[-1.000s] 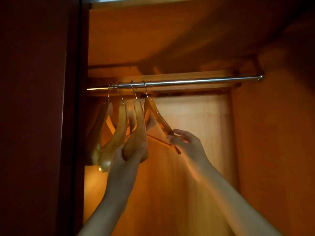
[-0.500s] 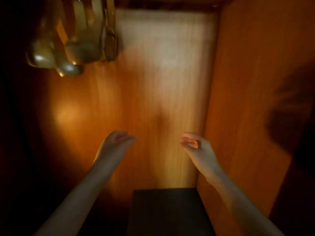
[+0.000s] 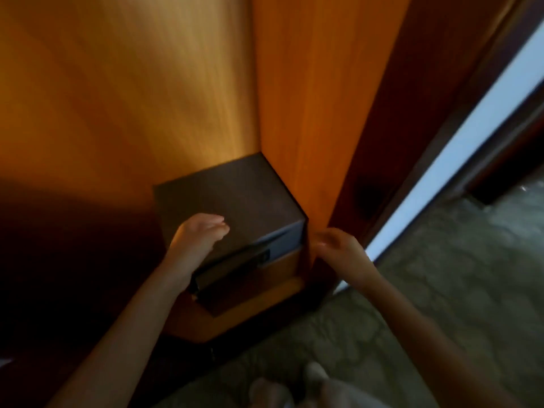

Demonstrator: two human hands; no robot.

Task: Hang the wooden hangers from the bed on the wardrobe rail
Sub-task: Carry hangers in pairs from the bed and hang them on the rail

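No hanger and no rail are in view now; the picture is blurred. I look down into the lower part of the wardrobe (image 3: 117, 98), lit orange inside. My left hand (image 3: 197, 237) hovers empty over a dark box, its fingers loosely together and pointing right. My right hand (image 3: 338, 245) hangs empty in front of the wardrobe's right side panel (image 3: 309, 113), fingers slightly curled and apart. Both forearms reach in from the bottom of the frame.
A dark safe-like box (image 3: 235, 195) sits in the wardrobe's back right corner on a wooden shelf (image 3: 250, 304). A dark wooden frame (image 3: 412, 142) and a white strip (image 3: 471, 136) run to the right. Patterned grey-green carpet (image 3: 441, 290) covers the floor.
One second ago both hands touched hangers on the rail. They let go and dropped empty. My view swung down and right, past the hangers, to the box and the carpet.
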